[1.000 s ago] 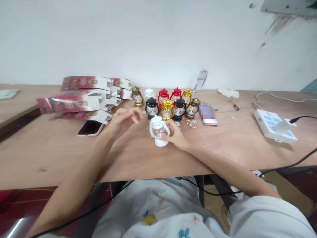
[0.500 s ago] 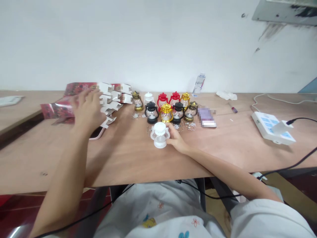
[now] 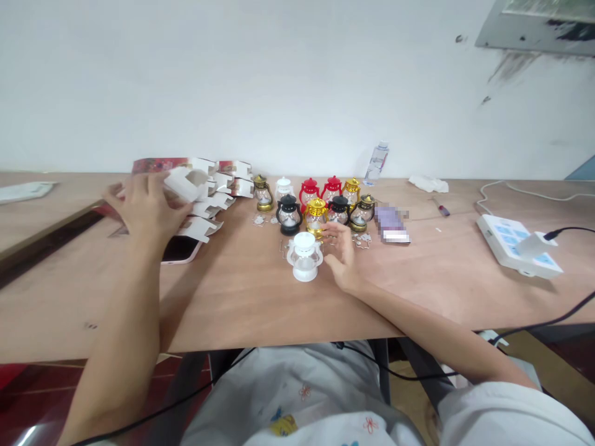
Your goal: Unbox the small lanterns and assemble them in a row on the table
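Note:
A white lantern [image 3: 305, 257] stands upright near the middle of the table. Just right of it is my right hand [image 3: 341, 257], its fingers apart and nothing in them. My left hand [image 3: 146, 207] grips a flat folded box [image 3: 183, 184] from the pile at the left, its fingers bent over the red and white card. Other flat boxes [image 3: 204, 228] with white tabs lie under and beside it. Behind the white lantern stand several small lanterns in black, gold [image 3: 316, 215], red [image 3: 309, 193], white and bronze.
A dark-screened phone [image 3: 181, 249] lies partly under the boxes. Small metal parts [image 3: 362, 238] lie by the lanterns. Farther right are a purple packet [image 3: 393, 223], a bottle [image 3: 376, 163], a tissue [image 3: 427, 183], a screwdriver [image 3: 441, 207] and a power strip [image 3: 518, 248].
My right hand has let go of the white lantern and moved slightly right. My left hand has taken hold of a box, whose white end is now raised and tilted.

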Motion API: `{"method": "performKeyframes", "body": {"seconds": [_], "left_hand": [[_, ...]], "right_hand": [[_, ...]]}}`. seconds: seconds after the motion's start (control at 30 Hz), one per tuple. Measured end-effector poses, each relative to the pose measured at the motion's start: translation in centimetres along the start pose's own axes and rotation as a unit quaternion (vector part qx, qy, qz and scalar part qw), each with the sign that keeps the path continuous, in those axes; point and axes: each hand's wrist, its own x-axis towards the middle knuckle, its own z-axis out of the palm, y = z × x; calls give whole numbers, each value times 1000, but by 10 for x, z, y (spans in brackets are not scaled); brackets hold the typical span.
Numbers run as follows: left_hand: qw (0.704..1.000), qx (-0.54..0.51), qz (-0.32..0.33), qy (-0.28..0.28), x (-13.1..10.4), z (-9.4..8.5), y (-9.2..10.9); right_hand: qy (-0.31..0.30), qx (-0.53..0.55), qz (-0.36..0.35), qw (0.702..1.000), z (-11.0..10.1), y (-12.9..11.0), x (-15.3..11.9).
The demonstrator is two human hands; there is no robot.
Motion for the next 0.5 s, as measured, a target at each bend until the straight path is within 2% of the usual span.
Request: {"method": "performKeyframes", "body": {"seconds": [0.03, 0.1, 0.17, 0.23, 0.3, 0.37, 0.5], "left_hand": [[998, 44, -18, 37, 1, -3, 9], [994, 66, -16, 86, 2, -6, 30], [994, 21, 22, 108, 1, -3, 55], [991, -54, 69, 101, -1, 7, 78], [982, -130, 109, 78, -4, 20, 98], [973, -178, 130, 62, -7, 32, 111], [969, -163, 171, 69, -13, 43, 118]], "right_hand": [[25, -37, -38, 998, -1, -1, -1], [62, -110, -110, 986, -3, -5, -1], [86, -167, -177, 966, -5, -11, -1], [101, -214, -245, 940, -5, -18, 2], [90, -270, -299, 911, -3, -27, 7], [49, -328, -316, 889, 0, -36, 15], [-20, -390, -305, 869, 10, -51, 39]]}}
